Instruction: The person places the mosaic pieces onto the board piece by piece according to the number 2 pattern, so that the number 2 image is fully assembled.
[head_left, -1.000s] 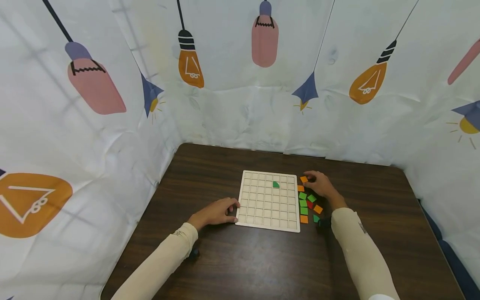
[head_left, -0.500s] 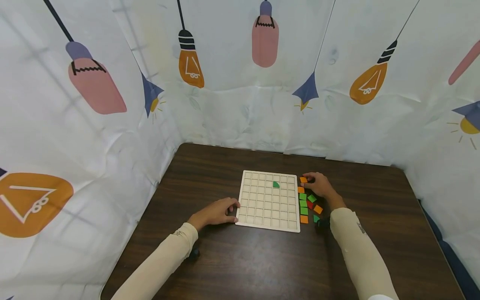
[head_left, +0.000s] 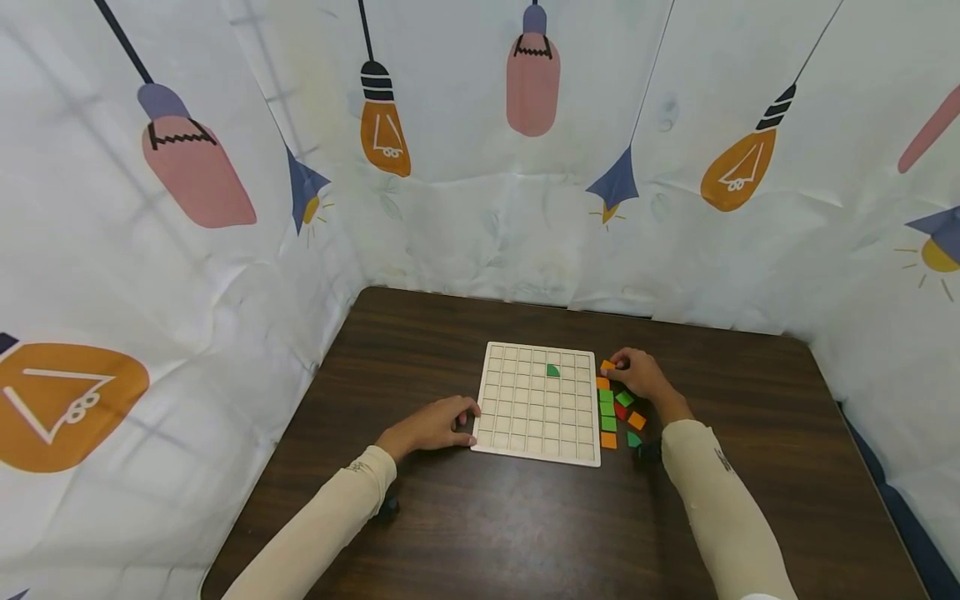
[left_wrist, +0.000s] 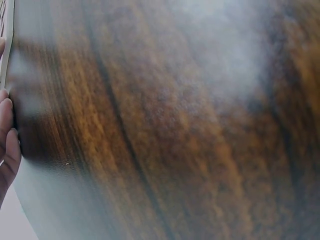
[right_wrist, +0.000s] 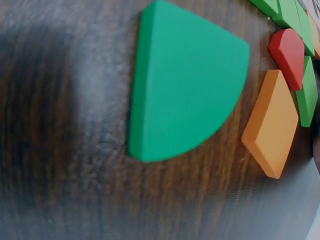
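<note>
Head view: toward the tabletop's (head_left: 450,533) far edge, right hand (head_left: 638,372) pinches an orange tile (head_left: 608,365), left hand (head_left: 431,425) loosely touches the board (head_left: 511,407); green tiles (head_left: 607,409) crowd its right edge.

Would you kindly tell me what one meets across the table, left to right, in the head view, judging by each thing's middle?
Left sleeve, left hand, grid board, lowest orange square, right hand, right sleeve.

There is room above the flat board (head_left: 525,417), while loose tiles (head_left: 608,423) and the right hand (head_left: 640,372) crowd its right side.
</note>
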